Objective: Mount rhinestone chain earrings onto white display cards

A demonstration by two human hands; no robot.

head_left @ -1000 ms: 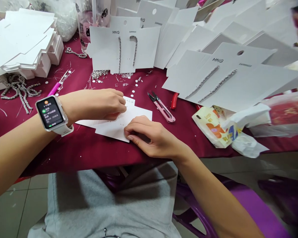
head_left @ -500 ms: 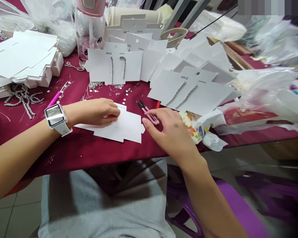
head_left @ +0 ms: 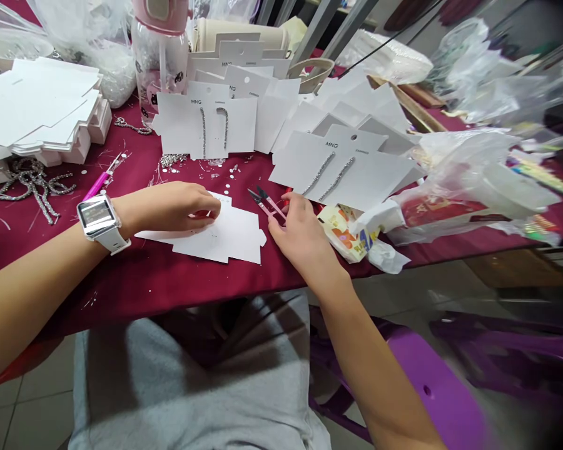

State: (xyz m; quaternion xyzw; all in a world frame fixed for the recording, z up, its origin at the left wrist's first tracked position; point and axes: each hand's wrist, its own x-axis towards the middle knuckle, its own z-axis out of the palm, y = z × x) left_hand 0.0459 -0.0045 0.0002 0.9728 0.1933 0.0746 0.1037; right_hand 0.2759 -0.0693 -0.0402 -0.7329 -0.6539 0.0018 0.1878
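Note:
My left hand [head_left: 181, 209], with a white watch on its wrist, lies over a white earring card [head_left: 239, 228] on the table. Its fingers are curled in a pinch, and whatever they hold is hidden. My right hand [head_left: 304, 234] has its thumb and fingers closed around the handles of pink thread snips [head_left: 267, 205]. The snips' dark blades point away to the left, beside the card. Behind, a card [head_left: 281, 170] with two sparkling chain strips leans on other cards. Another such card [head_left: 181, 128] stands upright further left.
A stack of white cards [head_left: 42, 103] and tangled rhinestone chain [head_left: 35, 187] sit at left, near a pink pen-like tool [head_left: 96, 186]. A clear bottle [head_left: 162, 69] stands behind. At right are a printed tissue pack [head_left: 344, 234] and plastic bags [head_left: 469, 169]. Small bits litter the cloth.
My right hand has moved in and closed around the handles of the thread snips. My left hand stays on the card. The whole view has shifted slightly.

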